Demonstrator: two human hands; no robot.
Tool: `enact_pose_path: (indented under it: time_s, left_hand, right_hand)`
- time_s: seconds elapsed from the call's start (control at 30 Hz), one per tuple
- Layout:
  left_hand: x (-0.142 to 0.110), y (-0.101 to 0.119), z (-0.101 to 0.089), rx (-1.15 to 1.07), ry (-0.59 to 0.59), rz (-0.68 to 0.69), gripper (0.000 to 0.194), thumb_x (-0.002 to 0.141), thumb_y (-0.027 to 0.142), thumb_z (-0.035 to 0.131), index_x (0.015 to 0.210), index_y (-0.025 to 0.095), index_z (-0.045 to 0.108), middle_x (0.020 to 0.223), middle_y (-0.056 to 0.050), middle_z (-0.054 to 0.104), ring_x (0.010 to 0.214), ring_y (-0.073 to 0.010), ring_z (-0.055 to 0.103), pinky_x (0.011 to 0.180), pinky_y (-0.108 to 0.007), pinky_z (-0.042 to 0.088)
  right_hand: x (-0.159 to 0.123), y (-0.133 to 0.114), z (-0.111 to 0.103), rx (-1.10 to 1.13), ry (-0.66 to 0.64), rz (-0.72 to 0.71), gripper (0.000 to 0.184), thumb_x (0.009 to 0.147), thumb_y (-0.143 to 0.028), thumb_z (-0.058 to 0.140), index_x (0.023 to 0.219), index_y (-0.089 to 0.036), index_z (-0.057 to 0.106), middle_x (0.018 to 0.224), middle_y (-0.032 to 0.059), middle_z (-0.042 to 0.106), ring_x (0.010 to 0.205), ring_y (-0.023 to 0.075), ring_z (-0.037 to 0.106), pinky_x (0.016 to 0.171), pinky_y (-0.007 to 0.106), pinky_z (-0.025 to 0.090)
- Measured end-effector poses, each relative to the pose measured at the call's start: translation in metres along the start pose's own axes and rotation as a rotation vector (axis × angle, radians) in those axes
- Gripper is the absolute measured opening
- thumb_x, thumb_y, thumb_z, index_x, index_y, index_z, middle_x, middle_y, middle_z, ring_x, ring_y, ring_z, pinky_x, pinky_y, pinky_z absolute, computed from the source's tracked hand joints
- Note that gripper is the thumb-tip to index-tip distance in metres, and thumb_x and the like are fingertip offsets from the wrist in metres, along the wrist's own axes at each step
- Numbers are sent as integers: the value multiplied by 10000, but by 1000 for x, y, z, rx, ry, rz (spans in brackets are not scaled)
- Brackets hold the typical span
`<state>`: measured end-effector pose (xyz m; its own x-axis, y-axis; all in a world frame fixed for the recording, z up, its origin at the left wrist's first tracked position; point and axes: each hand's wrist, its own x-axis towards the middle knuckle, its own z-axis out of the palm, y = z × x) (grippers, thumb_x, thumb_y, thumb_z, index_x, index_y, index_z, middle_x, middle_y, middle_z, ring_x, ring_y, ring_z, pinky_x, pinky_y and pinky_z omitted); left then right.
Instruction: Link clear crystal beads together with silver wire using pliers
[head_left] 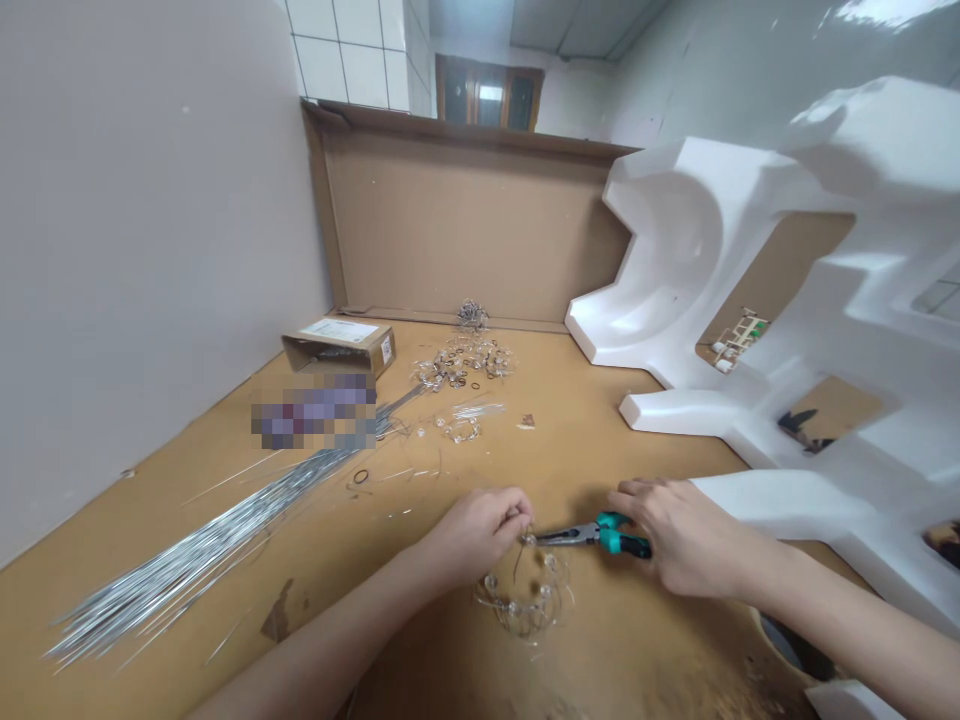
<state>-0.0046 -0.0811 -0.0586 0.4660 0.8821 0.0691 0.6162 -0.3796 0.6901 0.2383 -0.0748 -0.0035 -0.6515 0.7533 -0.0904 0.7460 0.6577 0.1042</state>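
My left hand (480, 530) is closed in a pinch on a thin wire piece at the top of a small tangle of wire and clear beads (529, 592) lying on the cardboard-covered table (600, 430). My right hand (675, 535) grips the teal handles of needle-nose pliers (592, 535). The pliers' tips point left and meet the pinched wire right by my left fingers.
A long bundle of straight silver wires (217, 530) lies at the left. A pile of rings and beaded pieces (465, 365) and a small cardboard box (341, 343) sit farther back. White foam packing (750, 330) fills the right side; a cardboard sheet stands behind.
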Motion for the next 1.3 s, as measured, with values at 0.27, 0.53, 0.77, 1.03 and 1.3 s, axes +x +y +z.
enact_pose_path:
  time_s: [0.27, 0.53, 0.77, 1.03, 1.3]
  left_hand:
    - [-1, 4, -3, 29, -11, -20, 196, 845, 283, 370, 807, 197, 542, 667, 25, 566, 616, -110, 485, 548, -195, 330]
    - [-2, 4, -2, 34, -4, 4, 200, 849, 285, 368, 805, 197, 543, 711, 23, 584, 641, -111, 496, 586, -203, 339]
    - [-2, 8, -2, 69, -23, 18, 200, 853, 264, 366, 817, 195, 552, 743, 14, 604, 663, -117, 512, 594, -206, 345]
    - [-1, 6, 1, 82, -16, 67, 198, 853, 250, 361, 810, 199, 547, 760, 8, 610, 703, -124, 525, 632, -211, 356]
    - [2, -3, -1, 22, -24, -8, 212, 835, 287, 393, 848, 200, 585, 741, 17, 616, 646, -112, 517, 582, -203, 363]
  right_hand:
    - [-1, -3, -2, 25, -8, 34, 172, 590, -157, 484, 742, -236, 497, 698, 12, 599, 602, 195, 571, 489, 270, 213]
    - [-2, -4, -3, 67, -51, 55, 137, 591, -202, 505, 721, -244, 509, 635, 1, 602, 553, 191, 566, 479, 267, 218]
    - [-3, -2, -1, 83, -59, 90, 95, 559, -187, 511, 639, -237, 499, 523, -10, 568, 497, 183, 555, 464, 266, 201]
    - [-3, -6, -1, 126, -103, 104, 31, 568, -204, 523, 579, -231, 514, 464, -16, 522, 462, 167, 531, 450, 267, 208]
    - [-8, 7, 3, 181, -65, 140, 270, 618, -187, 516, 871, -261, 575, 675, 3, 618, 636, 201, 589, 555, 271, 320]
